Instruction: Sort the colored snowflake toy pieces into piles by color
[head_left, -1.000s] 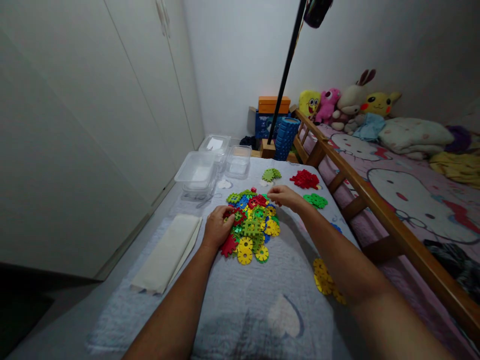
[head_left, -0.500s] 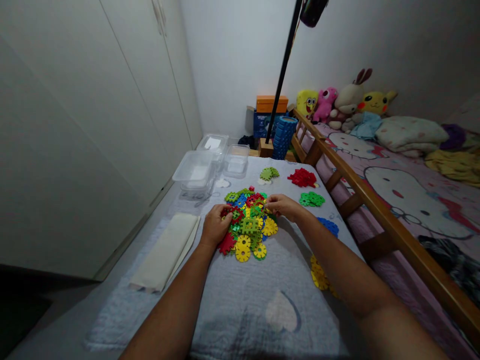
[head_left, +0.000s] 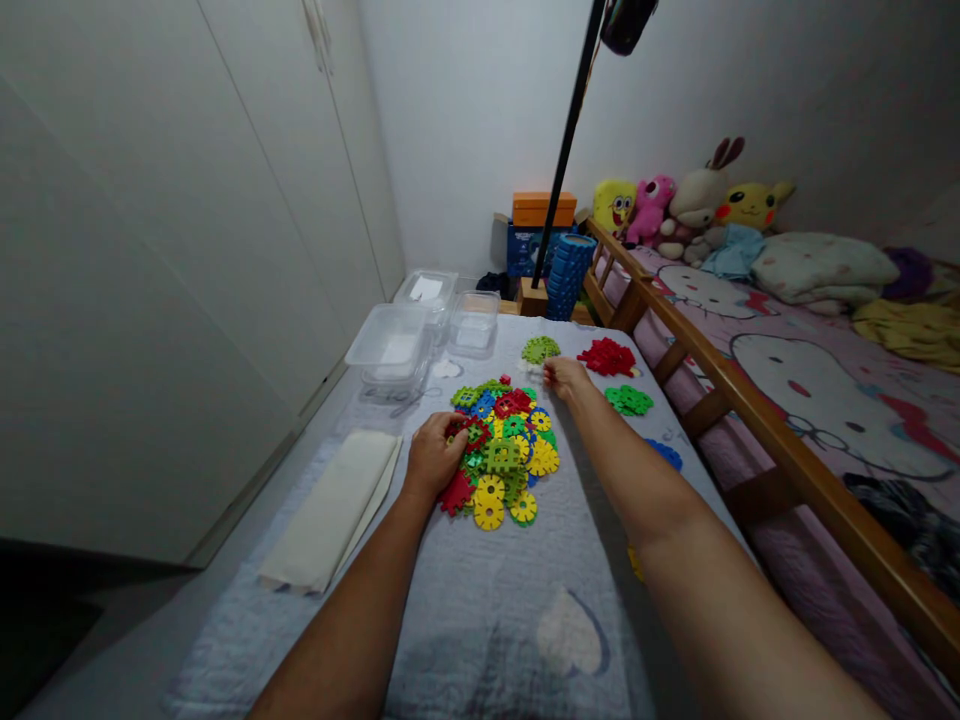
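A mixed pile of interlocking plastic pieces (head_left: 501, 456), notched yellow discs and red, green and blue shapes, lies on the cloth-covered surface. At its left edge, my left hand (head_left: 436, 455) has its fingers curled on a red notched piece (head_left: 478, 433). My right hand (head_left: 565, 381) is beyond the pile's far right corner, just in front of a small light green heap (head_left: 540, 349). Its fingers are pinched together; whether something small is between them is hidden.
Separate heaps of red (head_left: 607, 357), green (head_left: 628, 400) and blue pieces (head_left: 664, 454) line the right side; yellow ones are mostly behind my right forearm. Clear plastic boxes (head_left: 390, 340) stand at the back left, above a folded cream cloth (head_left: 330, 510). A wooden bed rail (head_left: 705, 385) borders the right.
My right hand has moved from the mixed pile up to the light green heap, which now looks rounder. My left hand has stayed at the pile's left edge.
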